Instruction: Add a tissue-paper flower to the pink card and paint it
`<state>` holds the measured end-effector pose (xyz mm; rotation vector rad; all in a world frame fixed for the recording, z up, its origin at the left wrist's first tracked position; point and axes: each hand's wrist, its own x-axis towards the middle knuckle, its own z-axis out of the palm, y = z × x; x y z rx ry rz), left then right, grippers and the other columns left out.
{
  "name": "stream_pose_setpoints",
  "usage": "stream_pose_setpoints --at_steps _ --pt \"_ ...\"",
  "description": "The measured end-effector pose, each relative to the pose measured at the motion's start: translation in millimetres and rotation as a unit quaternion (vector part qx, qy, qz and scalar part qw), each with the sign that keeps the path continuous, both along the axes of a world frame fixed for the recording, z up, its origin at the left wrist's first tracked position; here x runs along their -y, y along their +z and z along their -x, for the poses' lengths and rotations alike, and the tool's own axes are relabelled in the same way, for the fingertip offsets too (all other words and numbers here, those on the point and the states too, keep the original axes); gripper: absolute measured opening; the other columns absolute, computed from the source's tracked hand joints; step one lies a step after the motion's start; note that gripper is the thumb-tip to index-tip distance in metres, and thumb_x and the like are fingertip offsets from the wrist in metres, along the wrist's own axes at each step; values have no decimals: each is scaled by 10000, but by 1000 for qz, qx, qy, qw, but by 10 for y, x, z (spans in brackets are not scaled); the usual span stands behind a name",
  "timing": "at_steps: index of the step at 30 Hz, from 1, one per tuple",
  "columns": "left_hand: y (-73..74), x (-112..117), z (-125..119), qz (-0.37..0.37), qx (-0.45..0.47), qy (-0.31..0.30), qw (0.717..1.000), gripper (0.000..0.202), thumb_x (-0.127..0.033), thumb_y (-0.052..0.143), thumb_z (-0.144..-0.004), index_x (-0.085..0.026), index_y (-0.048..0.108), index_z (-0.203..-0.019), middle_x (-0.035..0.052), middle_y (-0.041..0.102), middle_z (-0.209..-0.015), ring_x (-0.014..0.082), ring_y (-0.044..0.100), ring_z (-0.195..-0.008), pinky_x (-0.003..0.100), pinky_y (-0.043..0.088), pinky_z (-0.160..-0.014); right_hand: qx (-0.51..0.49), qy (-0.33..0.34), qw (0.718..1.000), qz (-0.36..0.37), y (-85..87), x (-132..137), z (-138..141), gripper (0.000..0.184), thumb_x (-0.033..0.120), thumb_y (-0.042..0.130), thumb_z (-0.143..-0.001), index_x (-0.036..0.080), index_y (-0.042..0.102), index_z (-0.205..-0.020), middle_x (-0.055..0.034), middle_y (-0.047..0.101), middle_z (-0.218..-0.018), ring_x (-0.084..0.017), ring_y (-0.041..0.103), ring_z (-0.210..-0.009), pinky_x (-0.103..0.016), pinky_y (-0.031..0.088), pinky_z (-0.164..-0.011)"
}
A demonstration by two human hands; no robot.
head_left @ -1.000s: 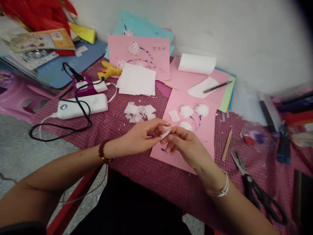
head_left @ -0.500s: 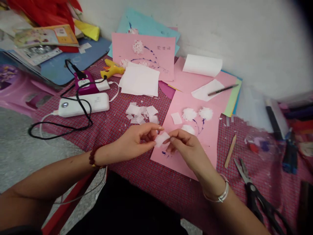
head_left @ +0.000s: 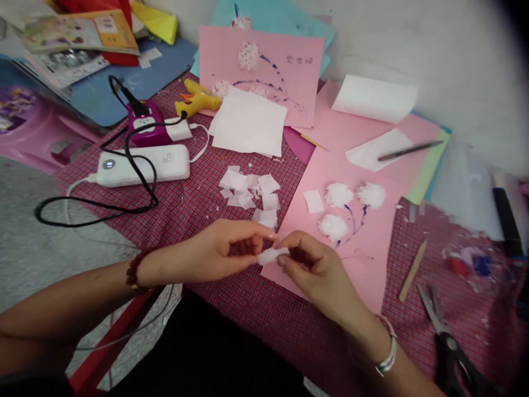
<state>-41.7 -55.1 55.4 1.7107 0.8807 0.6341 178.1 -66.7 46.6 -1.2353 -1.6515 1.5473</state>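
A small piece of white tissue paper [head_left: 270, 256] is pinched between both hands, over the lower left edge of a pink sheet [head_left: 374, 264]. My left hand [head_left: 219, 251] grips its left end with thumb and fingertips. On its right end are the thumb and forefinger of my right hand [head_left: 316, 267]. Fluffy white paper flowers [head_left: 333, 227] with painted dark blue stems are on the pink sheet. Left of them lies one loose white paper square [head_left: 313, 202]. Several cut tissue squares [head_left: 248, 184] are heaped just beyond my left hand.
A stack of white paper [head_left: 250, 121] and a yellow glue gun [head_left: 196, 99] lie farther back. At left are a white power bank [head_left: 144, 164], black cable and purple socket block [head_left: 147, 124]. Scissors [head_left: 450, 344], a wooden stick [head_left: 413, 270] and a brush [head_left: 409, 151] lie at right.
The tissue piece has turned flatter and looks more folded between my fingers. My right hand has closed in around its right end. The view has shifted, so the paper flowers show more fully.
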Motion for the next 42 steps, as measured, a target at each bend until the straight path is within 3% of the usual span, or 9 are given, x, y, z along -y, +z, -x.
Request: stream_pose_setpoints --at_steps 6,13,17,20,23,26,31,35,42 --pt "4 -247 162 -103 -131 51 985 290 -125 538 -873 -160 624 -1147 4 645 -824 114 615 -733 220 494 -682 80 -85 986 -118 -43 -97 -152 131 106 548 -836 229 593 -832 11 589 -773 -133 552 -687 -286 439 -637" --pt "-133 -757 8 -383 -296 -40 874 202 -112 541 -902 -193 706 -983 95 596 -1292 273 471 -1264 490 332 -1098 84 -3 982 -168 -85 -121 -160 301 -15 451 -759 238 591 -842 -29 643 -917 -179 625 -873 -327 478 -754" --pt "-96 -879 -95 -310 -192 8 931 124 -168 619 -862 -177 700 -769 62 669 -1080 223 563 -1098 416 403 -1021 59 -62 981 -172 -84 -131 -193 275 3 463 -768 237 598 -814 -20 644 -916 -166 613 -864 -309 465 -736" --pt "67 -835 -134 -121 -104 57 986 127 -227 627 -848 -154 676 -757 30 659 -820 156 599 -803 300 480 -768 48 -98 984 -143 -70 -153 -206 260 25 443 -776 234 598 -783 -8 637 -850 -148 590 -772 -291 450 -675" --pt "192 -755 -173 65 -57 26 996 191 -272 588 -863 -142 650 -738 -7 608 -676 107 543 -620 229 431 -590 45 -109 989 -95 -27 -166 -172 310 65 468 -771 242 630 -966 -14 631 -901 -141 574 -736 -283 450 -637" --pt "197 -698 -225 114 -30 7 993 197 -302 605 -848 -147 648 -734 -14 614 -683 98 547 -616 217 427 -581 20 -99 995 -24 26 -167 -111 296 201 577 -809 241 599 -1101 -5 627 -845 -143 567 -699 -280 453 -609" --pt "115 -615 -300 81 -55 -3 995 159 -290 572 -867 -157 658 -854 4 659 -747 119 580 -644 232 453 -590 -32 -109 993 0 53 -179 -70 156 350 601 -852 219 606 -767 13 594 -669 -123 526 -617 -262 431 -573" --pt "125 -469 -316 -200 -134 114 964 176 -171 580 -856 -146 631 -1022 59 672 -957 166 596 -856 309 476 -787 -22 -134 991 -6 64 -173 -87 172 332 575 -867 214 623 -751 14 602 -640 -115 528 -583 -253 437 -570" --pt "96 -293 -397 -247 -170 -1 954 272 -317 502 -982 -147 650 -830 45 636 -826 163 563 -822 278 432 -747 21 -114 991 -66 102 -129 -70 173 289 547 -873 217 642 -748 4 627 -660 -130 565 -613 -255 444 -577"
